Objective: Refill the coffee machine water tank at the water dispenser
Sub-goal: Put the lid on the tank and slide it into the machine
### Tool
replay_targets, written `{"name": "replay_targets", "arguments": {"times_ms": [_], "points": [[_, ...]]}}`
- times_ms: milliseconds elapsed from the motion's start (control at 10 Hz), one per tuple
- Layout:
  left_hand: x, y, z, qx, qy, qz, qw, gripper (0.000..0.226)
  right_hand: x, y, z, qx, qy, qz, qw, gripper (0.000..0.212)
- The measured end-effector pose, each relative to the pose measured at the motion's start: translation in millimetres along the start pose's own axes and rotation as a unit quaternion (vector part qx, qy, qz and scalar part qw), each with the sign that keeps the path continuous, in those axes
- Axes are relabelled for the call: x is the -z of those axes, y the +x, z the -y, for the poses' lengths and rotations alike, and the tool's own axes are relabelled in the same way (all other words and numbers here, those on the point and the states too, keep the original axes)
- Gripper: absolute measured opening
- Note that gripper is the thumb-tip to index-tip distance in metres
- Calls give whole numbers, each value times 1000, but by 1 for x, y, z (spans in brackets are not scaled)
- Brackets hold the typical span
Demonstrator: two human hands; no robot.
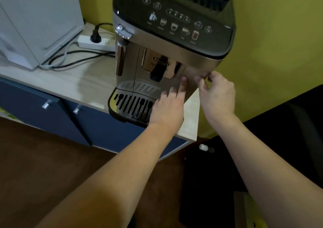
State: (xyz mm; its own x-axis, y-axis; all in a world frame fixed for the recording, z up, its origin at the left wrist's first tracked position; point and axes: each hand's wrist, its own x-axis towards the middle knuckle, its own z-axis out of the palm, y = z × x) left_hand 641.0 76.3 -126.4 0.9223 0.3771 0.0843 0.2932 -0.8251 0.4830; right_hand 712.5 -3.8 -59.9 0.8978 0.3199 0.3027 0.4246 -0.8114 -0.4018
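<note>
Head view. Silver-and-black bean-to-cup coffee machine [167, 52] upright on pale wooden counter [70, 82], at its right end. Left hand [167, 108] flat, fingers extended, on machine's lower front right panel. Right hand [217, 94], fingers curled, pinching panel's right edge. Water tank itself not distinguishable. White power strip [96, 43] behind.

the coffee machine [162, 56] is finished in silver-bronze under a black top panel marked with pale drink icons. its drip tray [129, 105] is silver with black slots. the bench [70, 82] is pale wood grain over blue cupboard doors [40, 112]. the wall [279, 44] is painted yellow-green, the power strip [95, 43] white.
</note>
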Motion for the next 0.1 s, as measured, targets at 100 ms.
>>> {"name": "replay_targets", "arguments": {"times_ms": [100], "points": [[14,-5,-3,7,-11,16,1000,75,12,-11,1,-9,48,52,997,33]]}}
